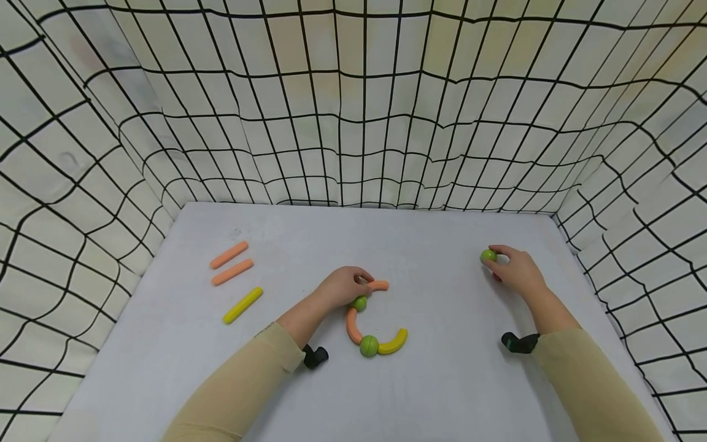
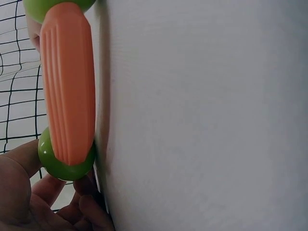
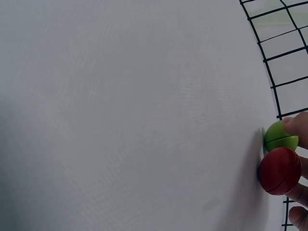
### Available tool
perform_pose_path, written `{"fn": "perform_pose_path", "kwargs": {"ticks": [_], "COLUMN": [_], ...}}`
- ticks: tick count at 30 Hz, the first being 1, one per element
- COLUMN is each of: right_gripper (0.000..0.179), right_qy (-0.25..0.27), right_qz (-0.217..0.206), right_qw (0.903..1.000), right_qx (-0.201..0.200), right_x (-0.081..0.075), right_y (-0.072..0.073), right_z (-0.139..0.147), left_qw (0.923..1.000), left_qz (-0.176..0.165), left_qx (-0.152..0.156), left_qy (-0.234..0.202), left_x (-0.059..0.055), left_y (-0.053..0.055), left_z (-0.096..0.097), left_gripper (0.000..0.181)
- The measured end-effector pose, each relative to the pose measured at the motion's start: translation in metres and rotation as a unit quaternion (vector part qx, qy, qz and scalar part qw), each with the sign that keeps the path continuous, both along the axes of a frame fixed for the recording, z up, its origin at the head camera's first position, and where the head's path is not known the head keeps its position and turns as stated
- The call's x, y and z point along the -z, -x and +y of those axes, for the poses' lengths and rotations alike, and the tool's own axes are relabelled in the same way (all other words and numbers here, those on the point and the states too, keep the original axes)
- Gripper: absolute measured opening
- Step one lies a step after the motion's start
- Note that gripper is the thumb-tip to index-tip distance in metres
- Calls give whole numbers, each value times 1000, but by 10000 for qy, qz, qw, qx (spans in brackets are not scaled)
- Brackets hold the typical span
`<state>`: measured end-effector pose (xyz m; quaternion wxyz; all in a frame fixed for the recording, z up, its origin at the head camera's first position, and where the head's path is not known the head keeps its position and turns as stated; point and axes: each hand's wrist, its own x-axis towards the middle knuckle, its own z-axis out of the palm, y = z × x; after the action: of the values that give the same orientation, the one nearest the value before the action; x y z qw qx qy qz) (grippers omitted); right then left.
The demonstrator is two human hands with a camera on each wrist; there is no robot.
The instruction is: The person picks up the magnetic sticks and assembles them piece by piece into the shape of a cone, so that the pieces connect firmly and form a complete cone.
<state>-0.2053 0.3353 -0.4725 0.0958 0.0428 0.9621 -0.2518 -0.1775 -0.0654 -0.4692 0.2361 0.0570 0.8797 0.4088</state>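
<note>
Left hand [image 1: 341, 287] grips upper part of curved ball-and-stick chain [image 1: 352, 326] mid-table, blocking some of it. Right hand [image 1: 521, 272] pinches green ball [image 1: 488, 255] at right, red ball [image 3: 280, 171] beside it. Two orange sticks [image 1: 232, 272], one yellow stick [image 1: 243, 305] lie left. Black wire grid [image 1: 364, 116] behind.

A curved chain lies on the tabletop [image 1: 442, 380], open to the right in the head view: a short orange piece [image 1: 379, 285] on top, an upper green ball [image 1: 359, 303] in the left hand's [image 1: 343, 286] fingers, a ridged, bowed orange link [image 1: 353, 326], a lower green ball [image 1: 369, 346] with a seam, then a curved yellow piece [image 1: 394, 342]. Well apart, the right hand [image 1: 518, 272] grips another green ball [image 1: 488, 255], seamed, with a glossy red ball [image 3: 279, 171] just beside it
</note>
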Motion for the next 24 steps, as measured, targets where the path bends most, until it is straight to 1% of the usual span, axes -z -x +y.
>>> {"fn": "perform_pose_path", "kwargs": {"ticks": [7,11,17,24], "right_gripper": [51,52,53,54], "right_qy": [-21,-79,-320,-404], "right_qz": [43,-71,-210,-80], "right_qw": [10000,9999,9990,9990], "right_qx": [-42,-84,-229,-173], "right_x": [-1,-4,-7,-6], "right_y": [4,7,9,9], "right_z": [-1,-2,0,-2], "left_qw": [10000,10000,10000,10000], "left_qz": [32,50,37,52], "left_qx": [22,28,51,70], "left_qy": [24,38,43,44], "left_x": [0,1,0,1], "left_y": [0,1,1,1], "left_z": [0,-1,-1,-2], "left_gripper": [25,25,25,25]}}
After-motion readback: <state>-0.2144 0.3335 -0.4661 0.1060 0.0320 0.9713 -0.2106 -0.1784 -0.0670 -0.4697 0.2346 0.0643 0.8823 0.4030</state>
